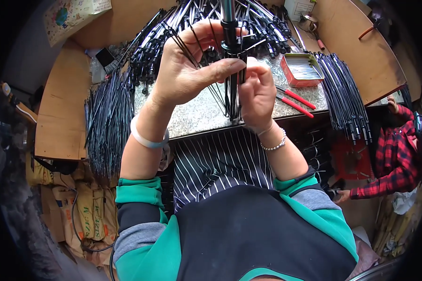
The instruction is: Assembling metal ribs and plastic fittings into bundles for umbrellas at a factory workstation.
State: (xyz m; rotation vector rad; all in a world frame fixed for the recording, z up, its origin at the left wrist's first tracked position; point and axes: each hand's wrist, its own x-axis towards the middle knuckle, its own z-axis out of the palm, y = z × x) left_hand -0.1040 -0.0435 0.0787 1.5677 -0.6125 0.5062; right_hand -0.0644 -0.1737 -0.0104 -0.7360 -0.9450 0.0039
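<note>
An umbrella frame [229, 33], with a metal shaft and black hub, stands upright before me at the middle of the bench. Thin black ribs hang from it, some bowing out to the left. My left hand [186, 77] reaches round it, thumb pressed against the ribs just below the hub and fingers curled behind. Close by on the right, my right hand [259, 96] has its fingers bent in against the same ribs; exactly what its fingertips pinch is hidden. Red-handled pliers [297, 102] lie on the speckled benchtop [187, 119] to the right.
Umbrella shafts with black fittings [147, 54] are piled along the back. Bundles of thin ribs hang over the edge at left [108, 117] and right [344, 93]. A red box [290, 80] holds thin metal pieces. Wooden side panels [58, 112] flank the bench. Another person's plaid sleeve [384, 187] shows at right.
</note>
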